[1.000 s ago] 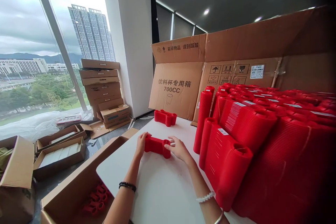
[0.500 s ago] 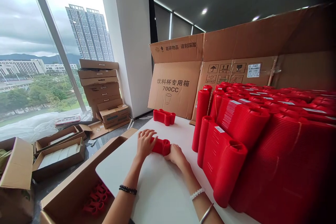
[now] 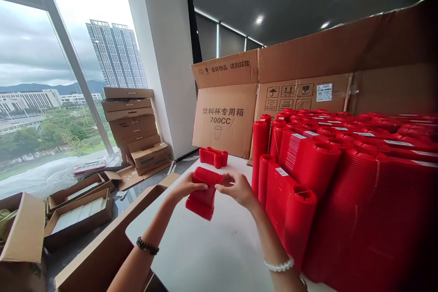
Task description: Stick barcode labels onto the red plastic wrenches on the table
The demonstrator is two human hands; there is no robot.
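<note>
A short stack of nested red plastic cup holders [image 3: 201,201], with round ribbed ends joined by a flat middle, is tilted up over the white table. My left hand [image 3: 186,186] grips its left side, thumb across the near face. My right hand [image 3: 239,190] has its thumb and fingers closed on the right edge near the upper ribbed end. Just beyond, another short stack of red cup holders [image 3: 212,158] lies on the table. Tall stacks of the same red pieces [image 3: 289,200], some with white labels and bands, stand close to the right of my right hand.
The white table [image 3: 201,255] has a rounded left corner. An open carton [image 3: 99,255] stands below its left edge. Behind the red stacks rises a large opened cardboard box [image 3: 226,100]. Flat boxes [image 3: 132,123] are piled by the pillar, and shallow trays [image 3: 78,212] lie on the floor.
Both hands have lifted the short stack off the table and tipped it so its ribbed side shows. The view has shifted slightly, and the pieces inside the left carton no longer show.
</note>
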